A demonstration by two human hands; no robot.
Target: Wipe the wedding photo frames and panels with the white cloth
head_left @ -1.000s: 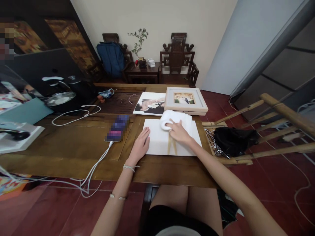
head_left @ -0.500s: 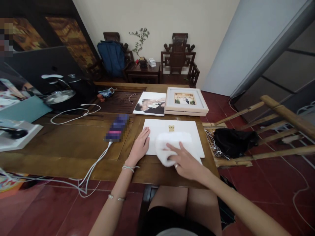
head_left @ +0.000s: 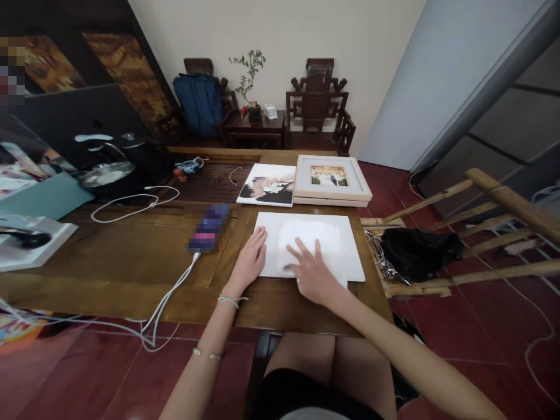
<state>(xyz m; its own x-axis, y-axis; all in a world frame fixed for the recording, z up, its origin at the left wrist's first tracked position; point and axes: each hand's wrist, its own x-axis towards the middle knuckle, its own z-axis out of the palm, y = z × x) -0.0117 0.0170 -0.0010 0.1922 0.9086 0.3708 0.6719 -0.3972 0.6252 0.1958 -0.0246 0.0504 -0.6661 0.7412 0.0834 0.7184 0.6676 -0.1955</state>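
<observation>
A white cloth (head_left: 308, 239) lies spread on a white panel (head_left: 350, 245), apparently a frame lying face down, flat near the front edge of the wooden table (head_left: 131, 256), right of centre. The right hand (head_left: 311, 275) presses on the cloth's near part with fingers spread wide and flat, not gripping; that open palm suits rubbing the surface rather than lifting. The left hand (head_left: 249, 259) rests at the panel's left edge, fingers extended and close together, evidently bracing the panel against sliding. Just beyond the panel, toward the far edge, stand a framed photograph (head_left: 331, 178) and, to its left, an unframed print (head_left: 268, 184), both laid flat. A phone (head_left: 209, 227) on a white charging cable (head_left: 170, 294) lies just left of the panel. A black bag (head_left: 413, 248) sits on a bamboo rack off the table's right edge.
</observation>
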